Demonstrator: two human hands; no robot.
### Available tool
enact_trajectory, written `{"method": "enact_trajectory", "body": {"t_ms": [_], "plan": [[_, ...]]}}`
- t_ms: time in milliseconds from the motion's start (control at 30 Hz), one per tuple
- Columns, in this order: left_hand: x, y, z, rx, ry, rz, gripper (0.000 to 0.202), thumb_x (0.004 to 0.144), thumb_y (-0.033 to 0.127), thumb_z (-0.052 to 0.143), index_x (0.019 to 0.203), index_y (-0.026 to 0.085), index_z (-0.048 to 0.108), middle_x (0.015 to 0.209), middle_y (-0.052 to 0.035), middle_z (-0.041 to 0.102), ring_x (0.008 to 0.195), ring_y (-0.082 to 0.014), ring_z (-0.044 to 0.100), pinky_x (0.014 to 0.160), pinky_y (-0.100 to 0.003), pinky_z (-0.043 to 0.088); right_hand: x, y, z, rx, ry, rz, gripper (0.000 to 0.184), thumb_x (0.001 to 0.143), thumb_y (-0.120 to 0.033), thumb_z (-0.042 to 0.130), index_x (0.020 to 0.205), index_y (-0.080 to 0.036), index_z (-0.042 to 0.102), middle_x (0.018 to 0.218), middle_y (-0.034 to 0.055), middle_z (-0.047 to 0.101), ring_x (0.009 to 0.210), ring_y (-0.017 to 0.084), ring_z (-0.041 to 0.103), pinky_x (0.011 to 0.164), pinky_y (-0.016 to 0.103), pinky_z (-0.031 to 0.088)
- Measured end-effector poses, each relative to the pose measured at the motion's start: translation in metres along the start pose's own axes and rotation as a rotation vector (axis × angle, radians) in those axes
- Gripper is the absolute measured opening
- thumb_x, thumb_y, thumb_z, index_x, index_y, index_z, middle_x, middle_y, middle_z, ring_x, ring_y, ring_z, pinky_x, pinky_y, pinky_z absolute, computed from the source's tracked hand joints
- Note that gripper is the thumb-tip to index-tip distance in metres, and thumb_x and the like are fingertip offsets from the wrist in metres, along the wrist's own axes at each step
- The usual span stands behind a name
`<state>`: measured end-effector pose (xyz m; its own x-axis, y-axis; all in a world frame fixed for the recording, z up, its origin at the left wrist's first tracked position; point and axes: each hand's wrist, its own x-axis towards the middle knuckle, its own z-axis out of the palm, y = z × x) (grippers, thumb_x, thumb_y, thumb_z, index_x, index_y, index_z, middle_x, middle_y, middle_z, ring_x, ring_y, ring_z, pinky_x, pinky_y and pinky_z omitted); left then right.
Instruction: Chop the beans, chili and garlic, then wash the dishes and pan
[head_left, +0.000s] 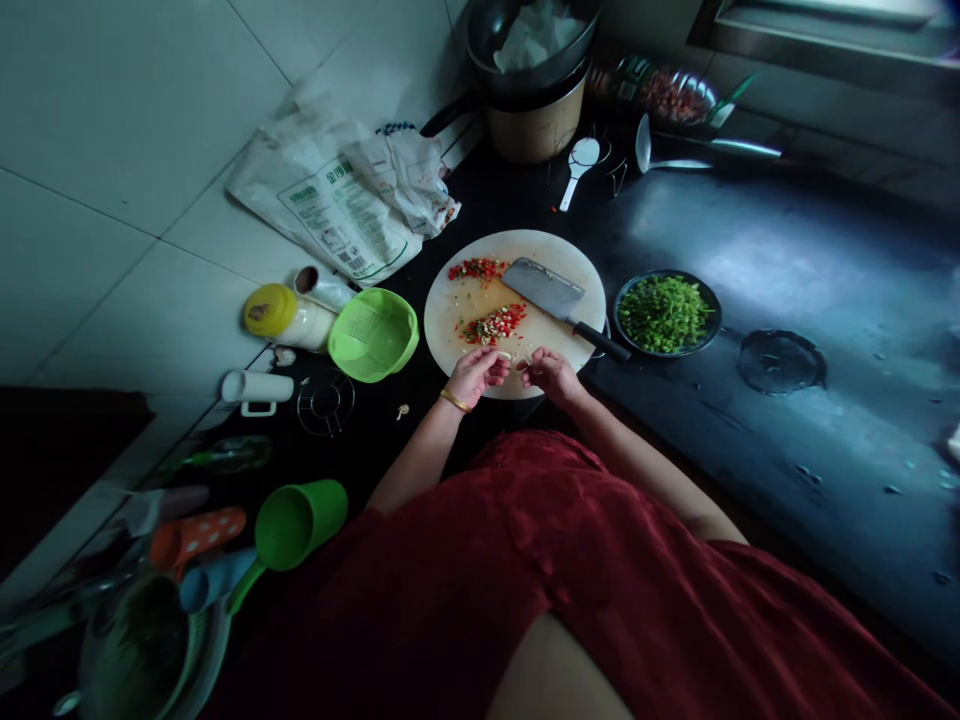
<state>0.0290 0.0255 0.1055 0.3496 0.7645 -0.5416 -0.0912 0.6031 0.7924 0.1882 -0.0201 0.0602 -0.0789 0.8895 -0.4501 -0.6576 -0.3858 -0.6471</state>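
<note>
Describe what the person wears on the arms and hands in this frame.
Both forearms are bare, with no sleeves reaching them and no gloves. The left hand has a thin gold bangle at the wrist. The right hand shows no jewellery that I can make out. A dark red garment covers the body below the arms.

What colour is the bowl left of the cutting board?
Bright green bowl, seen in the head view.

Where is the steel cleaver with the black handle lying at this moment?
In the head view, the steel cleaver with the black handle lies on the round pale chopping board, right side, between chopped red chillies and the dark bowl of greens.
</note>
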Motion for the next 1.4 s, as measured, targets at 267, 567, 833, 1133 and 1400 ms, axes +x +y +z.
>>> {"method": "enact_trajectory", "body": {"t_ms": [267, 567, 833, 1133, 1400], "plan": [[0.004, 0.001, -0.008, -0.035, -0.108, 0.117, 0.028, 0.072, 0.029, 0.074, 0.094, 0.015, 0.062, 0.091, -0.0054, 0.072, 0.078, -0.0136, 0.068, 0.065, -0.021, 0.051, -0.005, -0.005, -0.002, 0.046, 0.017, -0.028, 0.030, 0.053, -0.020, 0.069, 0.067, -0.020, 0.043, 0.065, 0.0000, 0.067, 0.049, 0.012, 0.059, 0.047, 0.024, 0.047], [0.008, -0.008, -0.009, -0.169, -0.134, 0.056, 0.025, 0.075, 0.022, 0.070, 0.098, 0.014, 0.065, 0.090, -0.0059, 0.072, 0.076, -0.0120, 0.068, 0.065, -0.021, 0.051, -0.004, 0.004, 0.000, -0.012, 0.012, -0.078, 0.037, 0.055, -0.030, 0.077, 0.069, -0.020, 0.044, 0.063, -0.0009, 0.066, 0.051, 0.013, 0.061, 0.051, 0.026, 0.050], [0.013, -0.013, -0.013, -0.127, -0.075, 0.036, 0.025, 0.071, 0.025, 0.074, 0.090, 0.013, 0.064, 0.077, -0.0018, 0.069, 0.066, -0.0096, 0.065, 0.057, -0.019, 0.050, 0.004, 0.017, 0.003, -0.035, 0.006, -0.064, 0.033, 0.057, -0.030, 0.075, 0.077, -0.020, 0.051, 0.065, -0.0027, 0.065, 0.051, 0.012, 0.060, 0.053, 0.027, 0.050], [0.012, -0.012, -0.017, -0.037, 0.093, -0.014, 0.022, 0.070, 0.025, 0.074, 0.084, 0.013, 0.062, 0.068, 0.0011, 0.065, 0.056, -0.0062, 0.059, 0.048, -0.016, 0.044, 0.007, 0.019, 0.014, -0.066, -0.010, 0.027, 0.038, 0.054, -0.030, 0.079, 0.082, -0.019, 0.057, 0.072, -0.0026, 0.062, 0.059, 0.011, 0.060, 0.057, 0.028, 0.052], [0.015, -0.017, -0.014, 0.350, 0.180, 0.048, 0.013, 0.073, 0.023, 0.070, 0.079, 0.012, 0.066, 0.059, 0.0020, 0.061, 0.052, -0.0065, 0.055, 0.048, -0.017, 0.043, 0.009, 0.025, 0.019, -0.383, 0.005, -0.123, 0.041, 0.060, -0.052, 0.074, 0.073, -0.017, 0.057, 0.050, -0.0028, 0.056, 0.044, 0.010, 0.052, 0.047, 0.025, 0.045]]}}
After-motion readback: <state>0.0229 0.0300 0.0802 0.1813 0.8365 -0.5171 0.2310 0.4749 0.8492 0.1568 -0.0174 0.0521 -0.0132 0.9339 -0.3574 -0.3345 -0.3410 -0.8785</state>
